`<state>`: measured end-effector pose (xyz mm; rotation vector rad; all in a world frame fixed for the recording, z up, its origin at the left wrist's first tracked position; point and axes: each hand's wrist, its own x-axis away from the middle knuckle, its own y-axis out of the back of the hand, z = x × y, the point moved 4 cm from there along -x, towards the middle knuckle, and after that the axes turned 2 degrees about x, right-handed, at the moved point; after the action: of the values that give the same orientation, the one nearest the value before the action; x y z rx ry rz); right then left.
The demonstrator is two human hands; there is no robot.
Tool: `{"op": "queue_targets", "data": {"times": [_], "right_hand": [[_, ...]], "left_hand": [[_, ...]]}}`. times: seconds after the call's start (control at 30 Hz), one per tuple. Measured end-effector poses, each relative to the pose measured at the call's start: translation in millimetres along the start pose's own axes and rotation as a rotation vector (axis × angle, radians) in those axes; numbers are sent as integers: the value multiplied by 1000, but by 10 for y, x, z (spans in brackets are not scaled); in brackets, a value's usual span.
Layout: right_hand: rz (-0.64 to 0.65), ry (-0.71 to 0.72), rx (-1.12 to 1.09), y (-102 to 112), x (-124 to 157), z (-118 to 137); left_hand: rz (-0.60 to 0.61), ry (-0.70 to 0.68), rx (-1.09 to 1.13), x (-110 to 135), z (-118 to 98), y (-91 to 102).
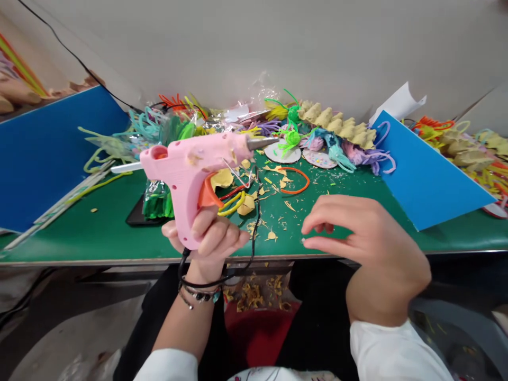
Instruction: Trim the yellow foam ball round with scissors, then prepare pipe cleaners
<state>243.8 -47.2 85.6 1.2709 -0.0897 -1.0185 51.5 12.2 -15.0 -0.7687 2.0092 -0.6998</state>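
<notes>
My left hand (210, 233) is wrapped round the handle of a pink glue gun (186, 180), held upright above the table's front edge. Its metal nozzle points right, an orange trigger faces forward, and a white glue stick (126, 167) sticks out of the back. A black cord (254, 248) runs from the handle's base past my wrist. My right hand (357, 227) hovers over the green table (222, 248), thumb and forefinger curved with a small gap between their tips. A tiny white speck shows at the thumb tip; I cannot make out what it is.
Torn egg-carton scraps (246, 205) and an orange pipe cleaner (305, 185) lie mid-table. Behind stand an egg-carton strip (337, 123), white discs (282, 152) and pipe-cleaner bundles. Blue boards (59, 153) flank both sides. A black phone-like slab (137, 214) lies under green packets.
</notes>
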Motion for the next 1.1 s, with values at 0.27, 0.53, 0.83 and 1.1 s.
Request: {"op": "queue_targets", "data": {"times": [0.27,0.53,0.83,1.1], "right_hand": [[238,46,-142,-175,-49,-38],[254,80,-118,-168,-52,-42],[299,91,-93,-163,-34,-25],[323,83,-90,-170,-39,-31]], "left_hand": [[190,49,6,-52,-2,-82],[-51,76,-4,-12,21,144],[-29,66,37,-35,-4,46],[126,41,87,-85,0,-87]]}}
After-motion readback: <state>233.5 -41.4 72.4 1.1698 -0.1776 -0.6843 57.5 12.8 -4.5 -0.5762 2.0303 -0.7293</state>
